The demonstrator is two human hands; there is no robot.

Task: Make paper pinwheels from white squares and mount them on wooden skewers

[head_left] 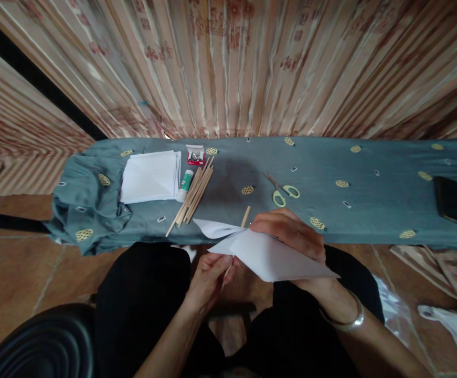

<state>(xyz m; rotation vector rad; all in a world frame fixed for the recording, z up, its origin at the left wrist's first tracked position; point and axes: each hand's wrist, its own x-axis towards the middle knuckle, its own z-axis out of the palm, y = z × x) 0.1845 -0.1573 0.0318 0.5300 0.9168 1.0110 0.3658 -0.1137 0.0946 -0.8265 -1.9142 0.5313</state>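
A folded white paper pinwheel (279, 260) is held over my lap at the table's near edge, its blades spread out to both sides. A thin wooden stick (246, 216) shows above it and seems to run behind the paper. My left hand (209, 275) is closed below the paper, its thumb and fingers pinching the stick's lower part. From the right, my right hand (291, 231) reaches behind the paper with bent fingers gripping it near the middle; its fingertips are partly hidden.
On the teal cloth-covered table (228, 184) lie a white paper stack (149, 176), a glue stick (186, 185), a red pin box (195, 156), several wooden sticks (197, 194) and green-handled scissors (283, 191). A phone (454, 201) is far right. A black stool (39, 341) stands lower left.
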